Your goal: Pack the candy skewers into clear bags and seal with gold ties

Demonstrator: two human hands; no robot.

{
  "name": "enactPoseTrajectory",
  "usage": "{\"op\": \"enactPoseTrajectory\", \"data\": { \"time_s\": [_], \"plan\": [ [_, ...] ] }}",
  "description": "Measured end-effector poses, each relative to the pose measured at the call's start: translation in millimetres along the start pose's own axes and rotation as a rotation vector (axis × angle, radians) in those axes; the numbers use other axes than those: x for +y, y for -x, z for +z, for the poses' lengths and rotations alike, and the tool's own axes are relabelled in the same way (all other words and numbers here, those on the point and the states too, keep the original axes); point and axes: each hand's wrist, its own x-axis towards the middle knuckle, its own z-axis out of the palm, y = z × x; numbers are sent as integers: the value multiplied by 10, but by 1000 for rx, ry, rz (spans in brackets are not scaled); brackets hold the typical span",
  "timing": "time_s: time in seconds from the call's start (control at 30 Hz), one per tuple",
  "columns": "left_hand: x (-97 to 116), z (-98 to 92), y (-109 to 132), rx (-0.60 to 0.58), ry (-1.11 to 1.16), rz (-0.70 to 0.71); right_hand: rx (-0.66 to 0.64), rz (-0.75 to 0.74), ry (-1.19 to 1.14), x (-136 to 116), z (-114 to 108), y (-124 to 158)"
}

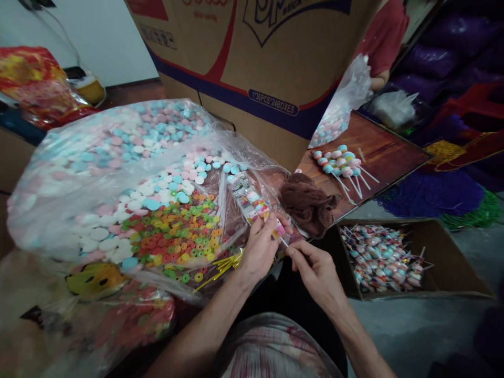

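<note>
My left hand (263,245) is closed on a printed clear wrapper (242,191) with a candy skewer of pastel pieces (254,198) inside. The white stick (284,242) pokes out of the wrapper's lower end, and my right hand (315,268) pinches it between thumb and fingers. Just left of my hands lie several gold twist ties (224,266). Beyond them, ring-shaped gummies (177,239) and pastel marshmallow-like discs (108,239) spread over a big clear plastic bag (59,194).
A large cardboard carton (252,63) stands in front. Several finished candy skewers (342,161) lie on the wooden table (389,147), near a brown cloth (305,202). On the floor at right, an open box (452,262) holds wrapped skewers. Behind the carton is another person (388,39).
</note>
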Motion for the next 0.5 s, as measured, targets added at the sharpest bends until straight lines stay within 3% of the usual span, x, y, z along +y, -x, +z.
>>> {"op": "enactPoseTrajectory", "data": {
  "time_s": [0.2,0.5],
  "plan": [
    [-85,-53,69,36,-129,11,85,13,-199,-43,266,-83],
    [60,-159,139,-54,-98,7,33,108,-443,-168,473,-140]
  ]
}}
